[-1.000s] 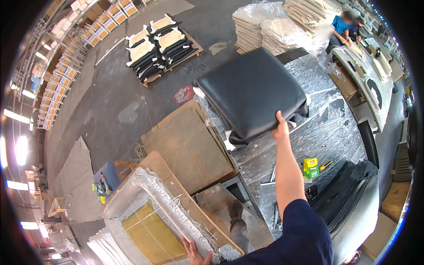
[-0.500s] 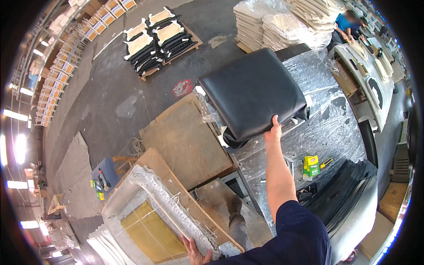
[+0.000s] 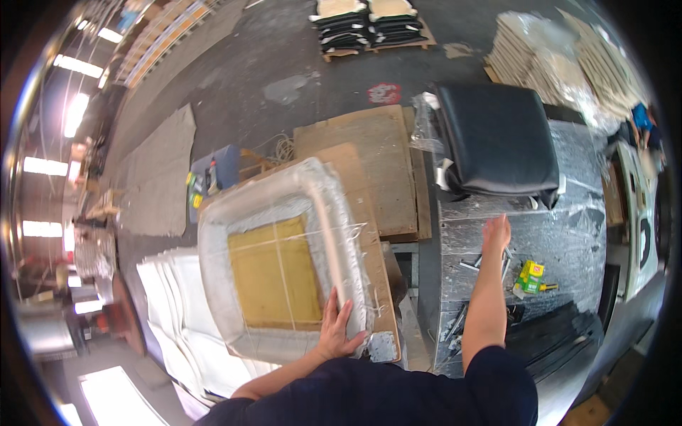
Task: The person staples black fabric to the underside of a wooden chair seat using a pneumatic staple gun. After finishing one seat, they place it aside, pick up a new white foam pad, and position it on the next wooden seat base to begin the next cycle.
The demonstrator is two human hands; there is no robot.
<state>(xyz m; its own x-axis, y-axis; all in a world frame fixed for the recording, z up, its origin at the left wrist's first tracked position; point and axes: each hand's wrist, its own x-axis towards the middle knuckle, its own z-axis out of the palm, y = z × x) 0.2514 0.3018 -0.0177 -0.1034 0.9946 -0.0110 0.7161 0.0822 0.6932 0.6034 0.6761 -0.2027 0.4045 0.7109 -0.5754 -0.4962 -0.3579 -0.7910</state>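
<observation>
Workshop floor, seen from above the worker's shoulders.

Left hand point(image 3: 335, 328): flat, fingers spread wide, pressed on the near right edge of a white padded seat frame point(image 3: 280, 259). Nothing gripped; palm rests on the padding. The frame is wrapped in clear film, with a yellow-brown panel point(image 3: 273, 273) showing in its middle. It lies on a plywood board point(image 3: 369, 213), tilted slightly, to the left of the workbench.

Right hand point(image 3: 496, 231): stretched out over the workbench point(image 3: 568, 234), fingers loosely open, holding nothing. It hovers just near of a black upholstered seat cushion point(image 3: 497, 138), apart from it. The cushion sits on the far end of the bench, lying flat, one corner overhanging a little toward the left.

The bench top is covered in crinkled silvery film. On it, right of the outstretched arm: a small yellow and green box point(image 3: 529, 277). Some metal tools point(image 3: 477, 264) lie just beside the wrist; too small to tell which kind.

Near left: a stack of white foam sheets point(image 3: 170, 298) on the floor. Far: a pallet of stacked cushions point(image 3: 369, 25). Far right: piles of pale boards under film point(image 3: 561, 57).
</observation>
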